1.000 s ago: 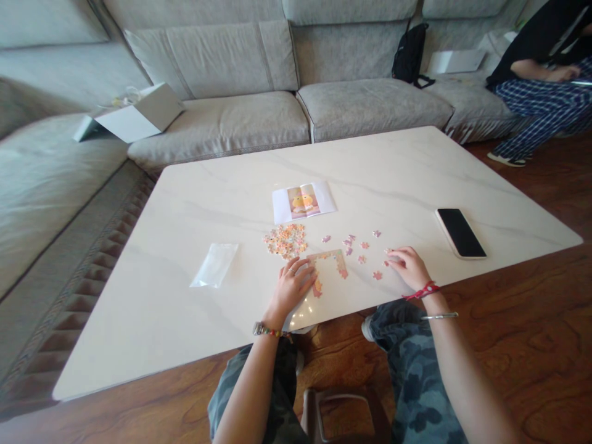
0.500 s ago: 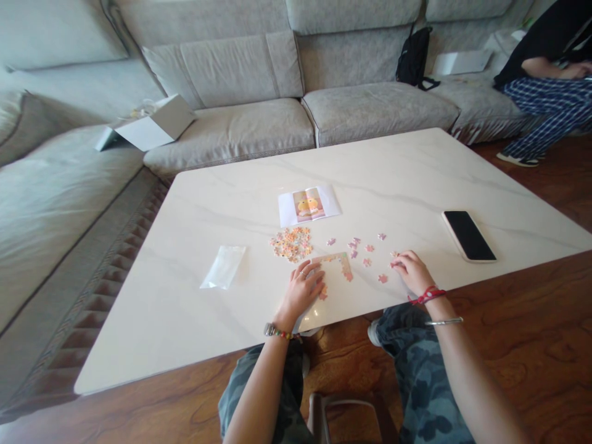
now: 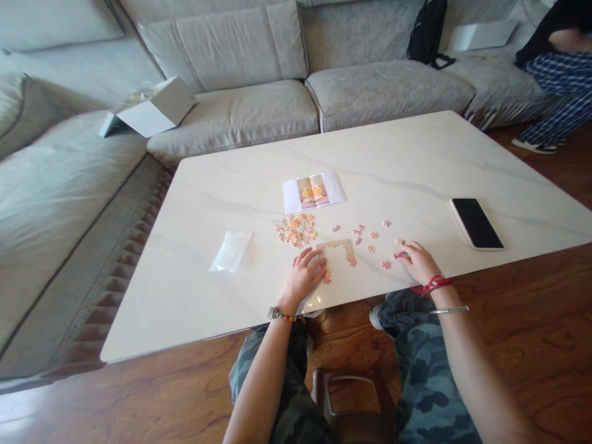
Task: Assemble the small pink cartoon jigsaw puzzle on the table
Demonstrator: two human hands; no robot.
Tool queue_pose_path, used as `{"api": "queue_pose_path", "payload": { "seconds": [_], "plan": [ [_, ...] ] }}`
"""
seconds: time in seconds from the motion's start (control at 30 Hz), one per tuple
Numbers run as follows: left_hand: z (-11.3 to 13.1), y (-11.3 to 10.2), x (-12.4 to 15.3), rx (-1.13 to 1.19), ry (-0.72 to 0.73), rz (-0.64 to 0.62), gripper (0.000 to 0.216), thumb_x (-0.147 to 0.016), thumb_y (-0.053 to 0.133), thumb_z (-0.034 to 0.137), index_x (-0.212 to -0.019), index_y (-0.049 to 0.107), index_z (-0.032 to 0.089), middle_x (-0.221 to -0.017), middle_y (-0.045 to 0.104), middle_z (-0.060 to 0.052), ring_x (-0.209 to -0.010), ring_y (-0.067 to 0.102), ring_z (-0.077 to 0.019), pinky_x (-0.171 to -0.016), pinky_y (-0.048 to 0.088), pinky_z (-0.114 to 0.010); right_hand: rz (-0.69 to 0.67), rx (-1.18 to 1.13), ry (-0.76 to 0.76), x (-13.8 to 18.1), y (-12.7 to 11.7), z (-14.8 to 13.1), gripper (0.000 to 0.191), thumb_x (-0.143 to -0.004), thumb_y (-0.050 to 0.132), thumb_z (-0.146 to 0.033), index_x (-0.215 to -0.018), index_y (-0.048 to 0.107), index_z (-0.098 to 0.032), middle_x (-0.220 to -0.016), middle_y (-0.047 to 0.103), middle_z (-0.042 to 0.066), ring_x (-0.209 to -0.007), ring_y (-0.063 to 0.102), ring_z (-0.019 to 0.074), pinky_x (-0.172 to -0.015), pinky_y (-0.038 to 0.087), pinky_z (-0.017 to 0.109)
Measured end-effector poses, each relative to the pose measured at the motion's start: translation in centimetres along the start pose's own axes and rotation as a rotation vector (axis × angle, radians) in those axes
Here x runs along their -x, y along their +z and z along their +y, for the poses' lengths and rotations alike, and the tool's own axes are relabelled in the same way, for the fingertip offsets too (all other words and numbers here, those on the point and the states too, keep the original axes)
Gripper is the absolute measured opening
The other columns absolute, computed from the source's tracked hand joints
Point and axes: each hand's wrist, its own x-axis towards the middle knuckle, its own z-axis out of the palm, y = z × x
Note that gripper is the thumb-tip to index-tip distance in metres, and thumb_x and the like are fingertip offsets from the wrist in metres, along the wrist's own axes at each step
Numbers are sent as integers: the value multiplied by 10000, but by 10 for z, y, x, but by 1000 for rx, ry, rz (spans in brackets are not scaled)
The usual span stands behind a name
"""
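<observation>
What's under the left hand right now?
The left hand lies over the left side of the partly joined puzzle border; pink pieces peek out beside it. Whatever lies beneath the palm and fingers is covered, so I can't tell.

From here I'm seeing a big grey sofa (image 3: 388, 92) bending round the white worktop (image 3: 393, 154). Below, brown floor (image 3: 522, 345) is showing, shining brightly at the left.

The left grip (image 3: 305, 272) lies palm-down, fingers loosely spread; right of it, the right grip (image 3: 419, 262) curls, fingertips close together.
</observation>
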Motion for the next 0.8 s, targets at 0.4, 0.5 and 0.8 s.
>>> {"api": "queue_pose_path", "payload": {
  "seconds": [0.4,0.5,0.8],
  "plan": [
    [21,-5,23,35,-37,4,278,-833,459,344,-1075,563,258,-1188,519,-54,-1199,353,-233,-918,380,-399,-7,-98,-100,13,2,-64,140,-781,516,-327,-791,577,-201,-776,625,46,-628,560,148,-622,450,282],
    [19,-3,22,40,-44,-5,267,-841,446,312,-1073,566,260,-1197,515,-50,-1204,348,-233,-922,380,-402,-56,-150,-183,20,11,-88,155,-799,499,-316,-723,587,-212,-780,641,47,-686,579,156,-662,446,283],
    [13,-4,22,15,-90,-11,276,-852,424,270,-1086,564,308,-1223,499,-20,-1212,334,-238,-928,366,-418,-56,-174,-242,22,21,-94,141,-785,529,-305,-699,607,-225,-778,648,37,-690,586,149,-681,437,272]
  ]
}}
